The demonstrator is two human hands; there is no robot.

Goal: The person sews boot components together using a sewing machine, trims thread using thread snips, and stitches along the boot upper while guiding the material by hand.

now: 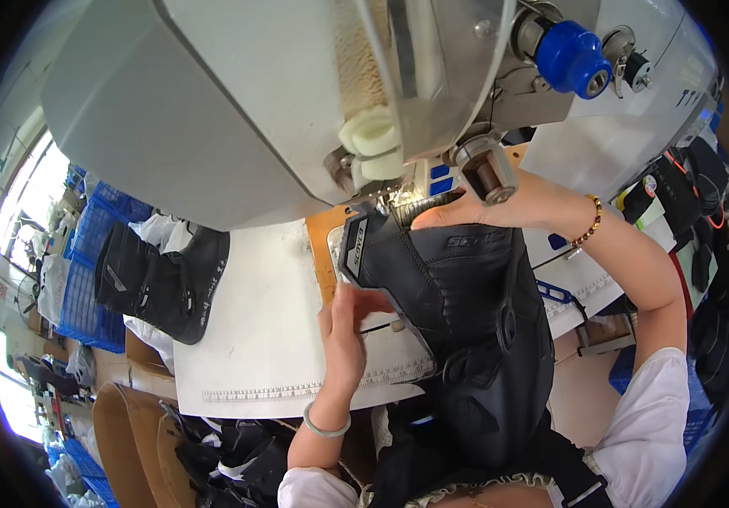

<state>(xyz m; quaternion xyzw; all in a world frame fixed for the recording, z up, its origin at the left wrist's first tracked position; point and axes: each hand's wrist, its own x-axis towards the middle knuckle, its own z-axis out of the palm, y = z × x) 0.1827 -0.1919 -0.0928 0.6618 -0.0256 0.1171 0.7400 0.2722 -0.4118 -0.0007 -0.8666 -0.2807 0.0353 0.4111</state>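
Observation:
A black boot point(466, 288) lies across the white table point(254, 339), its shaft end under the needle area of a large grey sewing machine point(203, 110). Its lower part hangs toward my lap. At the near left edge of the shaft, my left hand point(346, 330) grips the rim, with some fingers hidden behind it. My right hand point(491, 207) holds the shaft's far side, thumb lying on the black material beside the ribbed collar point(423, 207); its other fingers are partly hidden by the machine's clear bobbin-like cylinder point(487, 173). A lit spot shows near the needle.
A second black boot point(170, 279) lies on the table's left side. Blue crates point(98, 271) stand beyond it. A cardboard box point(136, 449) and dark pieces point(242, 461) sit below the table. A blue machine knob point(572, 61) juts out overhead at right.

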